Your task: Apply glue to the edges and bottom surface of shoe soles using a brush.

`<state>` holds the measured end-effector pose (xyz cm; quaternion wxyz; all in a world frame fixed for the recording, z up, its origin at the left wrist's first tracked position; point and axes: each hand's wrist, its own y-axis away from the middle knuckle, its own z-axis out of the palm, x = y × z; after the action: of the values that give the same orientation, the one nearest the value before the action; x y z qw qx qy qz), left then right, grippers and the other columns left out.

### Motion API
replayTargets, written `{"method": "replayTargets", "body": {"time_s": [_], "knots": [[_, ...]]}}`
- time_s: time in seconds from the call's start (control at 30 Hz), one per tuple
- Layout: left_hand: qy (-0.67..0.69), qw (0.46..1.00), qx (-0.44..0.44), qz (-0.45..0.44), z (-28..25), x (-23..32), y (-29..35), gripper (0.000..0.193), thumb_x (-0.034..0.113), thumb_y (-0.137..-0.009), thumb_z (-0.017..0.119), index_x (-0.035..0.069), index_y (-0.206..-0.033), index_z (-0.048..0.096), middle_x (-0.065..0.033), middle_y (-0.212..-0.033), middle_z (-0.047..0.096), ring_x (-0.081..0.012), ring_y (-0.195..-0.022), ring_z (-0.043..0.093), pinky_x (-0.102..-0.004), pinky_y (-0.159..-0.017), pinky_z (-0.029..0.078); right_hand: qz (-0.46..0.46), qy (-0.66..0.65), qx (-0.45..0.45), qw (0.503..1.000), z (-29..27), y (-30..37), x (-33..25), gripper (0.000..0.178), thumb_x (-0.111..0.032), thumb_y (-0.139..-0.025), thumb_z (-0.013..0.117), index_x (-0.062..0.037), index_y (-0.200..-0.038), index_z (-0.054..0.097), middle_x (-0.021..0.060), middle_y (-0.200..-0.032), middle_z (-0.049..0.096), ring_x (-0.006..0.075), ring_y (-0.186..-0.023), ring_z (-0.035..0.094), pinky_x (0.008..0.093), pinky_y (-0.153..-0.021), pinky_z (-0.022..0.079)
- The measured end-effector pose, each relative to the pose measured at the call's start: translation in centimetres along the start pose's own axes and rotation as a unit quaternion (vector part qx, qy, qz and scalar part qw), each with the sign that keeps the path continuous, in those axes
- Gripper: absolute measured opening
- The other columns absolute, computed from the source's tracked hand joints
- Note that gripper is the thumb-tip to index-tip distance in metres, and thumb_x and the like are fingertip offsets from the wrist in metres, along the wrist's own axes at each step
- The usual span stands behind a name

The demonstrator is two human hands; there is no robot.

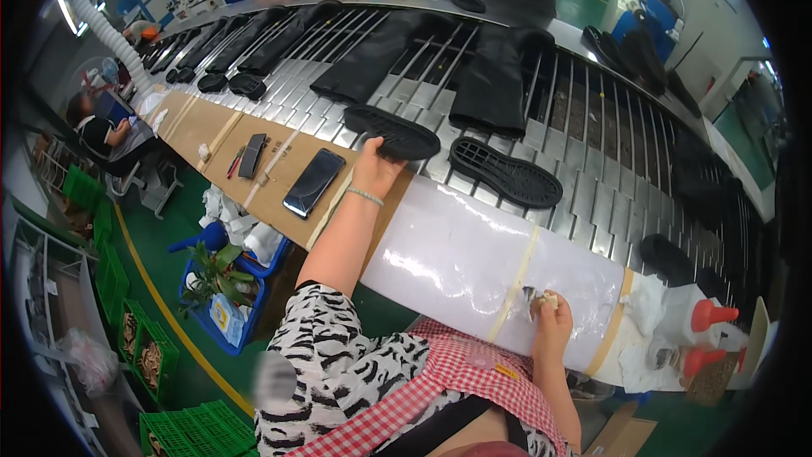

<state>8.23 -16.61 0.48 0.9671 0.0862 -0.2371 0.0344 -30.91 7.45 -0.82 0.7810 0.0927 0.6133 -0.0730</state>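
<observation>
My left hand point(377, 171) reaches out to the conveyor and grips the near edge of a black shoe sole point(404, 137). To the right of it another black sole point(506, 172), with a grid-like inner face, lies on the metal slats. Closer to my body, my right hand point(553, 327) is closed on a small crumpled pale wad point(542, 301), perhaps cloth or paper, darkened at one end. It is above a white plastic-covered work surface point(440, 237). Beyond the soles, tall black boot shafts point(491, 89) lie across the conveyor.
A dark phone point(314, 183) and a small black case point(253, 156) lie on the cardboard-covered ledge at left. Red-topped bottles point(712, 315) stand at right. The conveyor point(584, 182) carries several more boots and soles. People sit or stand beyond it and at far left.
</observation>
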Motion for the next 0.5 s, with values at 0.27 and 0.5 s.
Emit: {"method": "replayTargets", "body": {"time_s": [0.27, 0.5], "knots": [[0.0, 0.988, 0.148, 0.053, -5.4, 4.6, -10.2, 0.03, 0.006, -0.087, 0.054, -0.006, -0.114, 0.049, -0.0195, -0.113, 0.054, -0.038, -0.109, 0.055, -0.0589, -0.097, 0.046, 0.007, -0.059, 0.017, 0.998, 0.1, 0.3, -0.5, 0.03, -0.008, -0.092, 0.059, 0.0038, -0.118, 0.053, 0.0071, -0.098, 0.061, 0.0137, -0.087, 0.058, 0.0275, -0.082, 0.047], [-0.108, 0.937, 0.314, 0.109, -6.9, 4.7, -13.6, 0.056, -0.006, -0.077, 0.052, -0.002, -0.131, 0.039, -0.0249, -0.134, 0.045, -0.0377, -0.106, 0.058, -0.0519, -0.094, 0.049, 0.015, -0.045, 0.033, 0.998, 0.3, 0.4, -0.7, 0.031, -0.01, -0.091, 0.06, 0.004, -0.118, 0.053, 0.0069, -0.097, 0.061, 0.0149, -0.087, 0.058, 0.0282, -0.082, 0.047]]}}
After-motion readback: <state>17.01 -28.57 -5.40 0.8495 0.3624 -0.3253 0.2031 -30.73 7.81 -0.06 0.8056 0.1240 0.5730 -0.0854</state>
